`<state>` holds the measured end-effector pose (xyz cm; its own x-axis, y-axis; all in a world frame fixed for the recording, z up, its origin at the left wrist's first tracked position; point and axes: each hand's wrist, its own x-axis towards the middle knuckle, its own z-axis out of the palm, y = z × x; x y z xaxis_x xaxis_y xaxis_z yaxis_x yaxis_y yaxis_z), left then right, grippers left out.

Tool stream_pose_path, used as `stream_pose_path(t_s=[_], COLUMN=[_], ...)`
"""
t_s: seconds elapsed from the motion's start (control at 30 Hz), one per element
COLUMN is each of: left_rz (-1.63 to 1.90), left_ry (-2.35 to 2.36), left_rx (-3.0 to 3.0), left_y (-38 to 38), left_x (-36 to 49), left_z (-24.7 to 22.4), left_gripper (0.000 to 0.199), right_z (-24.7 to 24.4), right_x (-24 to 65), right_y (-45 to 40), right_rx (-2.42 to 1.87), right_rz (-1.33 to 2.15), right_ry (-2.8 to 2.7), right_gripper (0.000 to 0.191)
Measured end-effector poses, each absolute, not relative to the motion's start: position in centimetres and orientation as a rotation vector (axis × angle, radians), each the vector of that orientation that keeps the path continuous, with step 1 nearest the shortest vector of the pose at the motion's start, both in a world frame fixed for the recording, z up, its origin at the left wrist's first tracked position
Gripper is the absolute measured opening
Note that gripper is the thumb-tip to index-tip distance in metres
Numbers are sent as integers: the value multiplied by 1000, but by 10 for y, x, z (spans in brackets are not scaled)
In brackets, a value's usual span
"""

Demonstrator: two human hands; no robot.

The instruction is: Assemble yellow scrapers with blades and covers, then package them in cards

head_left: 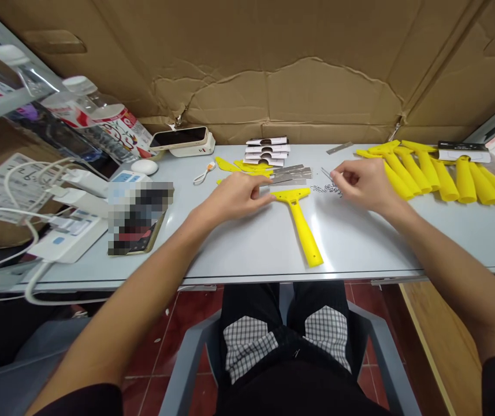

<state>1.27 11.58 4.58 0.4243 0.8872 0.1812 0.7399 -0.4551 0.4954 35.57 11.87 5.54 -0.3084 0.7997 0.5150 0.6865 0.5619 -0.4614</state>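
Observation:
A yellow plastic scraper handle [302,228] lies on the table in front of me, its wide head pointing away. My left hand [241,199] rests at the left end of that head, the thumb tip at its edge and the index finger apart, close to several flat metal blades [293,174]. In my right hand [366,182] a thin metal tool [327,173] is pinched between thumb and fingertips; its exact kind is too small to make out. Below those fingertips is a small pile of screws [326,189].
Several more yellow scraper handles [442,173] lie at the right, beside a black-and-white box [464,152]. Small white packets [267,151] and a single blade [339,148] lie at the back. Leftward are a phone [141,222], power strip [67,237], cables and bottles [119,130]. Cardboard [273,69] stands behind.

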Motion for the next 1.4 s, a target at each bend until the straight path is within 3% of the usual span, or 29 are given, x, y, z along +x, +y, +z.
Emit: stream_pose_path(t_s=[0.1, 0.5, 0.87, 1.17, 1.4], left_rz=[492, 400, 470, 517, 552], left_ry=[1355, 1357, 1297, 1273, 1321], left_rx=[2423, 2425, 2453, 2331, 2159], left_y=[117, 125, 130, 131, 126], left_x=[16, 17, 15, 12, 13], left_z=[37, 33, 27, 35, 44], left_gripper=[41, 40, 34, 26, 22], right_z=[45, 68, 65, 63, 58], right_x=[343, 302, 278, 278, 291], right_y=[116, 169, 186, 171, 171], right_rx=[-1147, -1273, -1260, -1182, -1186], right_rz=[206, 68, 80, -478, -502], right_ry=[-2235, -2709, -2809, -2929, -2828], right_gripper=[21, 43, 29, 36, 38])
